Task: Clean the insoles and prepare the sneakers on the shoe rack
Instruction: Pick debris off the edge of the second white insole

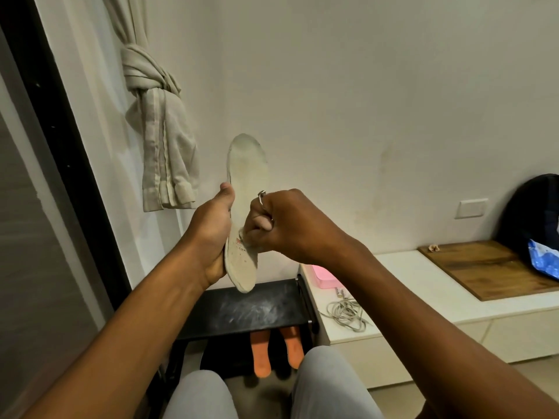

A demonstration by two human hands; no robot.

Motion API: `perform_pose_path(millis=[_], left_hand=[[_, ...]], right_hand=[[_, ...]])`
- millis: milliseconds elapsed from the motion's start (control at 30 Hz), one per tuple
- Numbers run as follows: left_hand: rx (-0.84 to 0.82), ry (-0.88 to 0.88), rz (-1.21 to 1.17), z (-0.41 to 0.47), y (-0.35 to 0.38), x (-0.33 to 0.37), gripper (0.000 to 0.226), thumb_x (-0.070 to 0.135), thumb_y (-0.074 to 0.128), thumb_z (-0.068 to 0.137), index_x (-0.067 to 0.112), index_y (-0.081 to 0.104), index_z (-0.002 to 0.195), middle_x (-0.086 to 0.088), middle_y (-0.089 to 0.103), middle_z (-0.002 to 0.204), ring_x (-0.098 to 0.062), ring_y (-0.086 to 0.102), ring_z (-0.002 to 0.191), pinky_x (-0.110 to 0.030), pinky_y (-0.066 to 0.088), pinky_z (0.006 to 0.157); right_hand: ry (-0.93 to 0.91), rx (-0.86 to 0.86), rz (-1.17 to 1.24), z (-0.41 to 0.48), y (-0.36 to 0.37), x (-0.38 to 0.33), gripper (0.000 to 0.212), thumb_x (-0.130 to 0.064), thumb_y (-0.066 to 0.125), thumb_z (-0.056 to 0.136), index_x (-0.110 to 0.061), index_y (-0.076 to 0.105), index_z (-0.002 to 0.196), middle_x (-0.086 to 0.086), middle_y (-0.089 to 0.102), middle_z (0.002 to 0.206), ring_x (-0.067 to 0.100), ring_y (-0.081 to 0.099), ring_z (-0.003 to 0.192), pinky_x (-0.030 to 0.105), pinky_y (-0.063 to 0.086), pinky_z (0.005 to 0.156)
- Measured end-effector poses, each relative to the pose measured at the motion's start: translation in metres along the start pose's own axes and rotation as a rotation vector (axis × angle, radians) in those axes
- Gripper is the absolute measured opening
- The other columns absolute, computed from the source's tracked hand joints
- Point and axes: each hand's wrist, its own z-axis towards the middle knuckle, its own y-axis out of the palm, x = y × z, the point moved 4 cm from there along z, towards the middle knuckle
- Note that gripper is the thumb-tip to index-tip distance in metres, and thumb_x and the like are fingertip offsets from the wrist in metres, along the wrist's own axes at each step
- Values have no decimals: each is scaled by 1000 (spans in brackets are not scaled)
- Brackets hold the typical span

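Both forearms bare, extended fwd and converging at centre; L hand (211, 234) grips insole (246, 182) from behind, thumb up along its edge; R hand (284, 222) fisted, ring on one finger, curled fingers pressing pale scrap (246, 241) to insole face.

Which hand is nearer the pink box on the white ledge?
Right. The right hand is just up and left of the pink box, its forearm passing in front of it. The left hand, holding the insole, is farther left, beyond the insole.

Knotted curtain (157, 116) at left; pink box (320, 276), coiled cable (344, 314) on white bench (423, 297).
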Motion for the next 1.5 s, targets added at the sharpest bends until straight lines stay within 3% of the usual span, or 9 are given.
perform_pose_path(millis=[167,400,533,767,933,1067,1200,1333,1500], left_hand=[[74,27,-26,6,-11,8,50,48,31,109,13,65,121,-10,78,102,-25,76,87,-35,59,68],[-28,-14,-34,-3,0,6,53,51,28,108,16,68,112,-10,76,83,-21,76,72,-36,60,57],[-176,-77,-79,-4,9,0,74,63,20,104,16,77,95,-11,75,92,-25,75,86,-44,60,69],[-131,-48,-82,-4,5,5,66,58,19,107,13,67,104,-4,70,63,-16,72,60,-28,59,56],[-38,22,-173,1,-5,15,55,49,28,109,12,68,106,-3,75,76,-15,73,62,-23,56,53],[-38,7,-104,-3,-2,11,56,53,28,108,12,66,112,-6,70,63,-17,72,60,-28,59,55],[-102,-9,-6,-9,11,2,64,60,25,105,15,72,105,-12,76,92,-29,72,98,-50,56,93],[-142,-76,-9,-12,20,-7,59,61,25,105,24,72,103,-8,72,96,-23,65,92,-46,50,84],[-156,-77,-51,-8,15,-3,65,61,20,105,23,73,107,-7,75,92,-22,65,91,-45,49,87]], right_hand=[[-29,-171,67,-6,8,-16,34,-3,80,82,-10,51,64,7,76,84,15,75,89,44,61,80],[-79,308,37,0,4,-6,16,-10,73,91,-6,65,79,5,72,88,18,71,82,38,61,66],[-80,498,66,-3,3,-3,11,-13,73,93,-7,68,86,4,71,90,18,70,81,39,62,67],[-20,240,241,-3,5,-13,24,-16,80,86,-13,61,72,5,74,89,20,72,82,44,63,67],[-76,76,284,-6,9,-28,45,-11,81,84,-27,47,59,6,76,87,23,72,84,52,58,79],[-122,199,180,-5,7,-24,30,-12,80,85,-23,60,67,4,75,87,16,71,82,41,60,75],[-115,410,143,-4,-3,-9,12,-12,76,90,-3,70,85,2,72,87,11,70,78,24,60,60],[-84,555,53,-3,-14,1,9,-16,76,90,-8,72,87,-2,70,86,1,64,75,8,50,68],[-50,388,118,-2,-11,-1,12,-19,78,89,-12,69,83,0,73,91,11,71,81,24,61,67]])
